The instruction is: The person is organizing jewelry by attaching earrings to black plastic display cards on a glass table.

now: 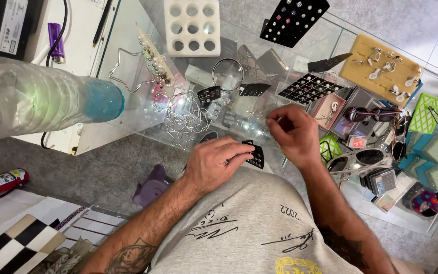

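My left hand [214, 162] rests on the glass counter and grips a small black earring card [255, 155] at the counter's near edge. My right hand [292, 133] hovers just above and to the right of it, thumb and forefinger pinched together on something tiny that I cannot make out. Silver hoop and star-shaped wire earrings [183, 115] lie in a heap just beyond my left hand. A clear glass ring [227, 74] stands behind them.
A large plastic water bottle [41, 99] lies at the left. A white holed block [192, 26], black stud display cards [292, 19], a tan earring board [384, 68], sunglasses [361, 158] and green foam boxes [432, 152] crowd the glass counter [128, 45].
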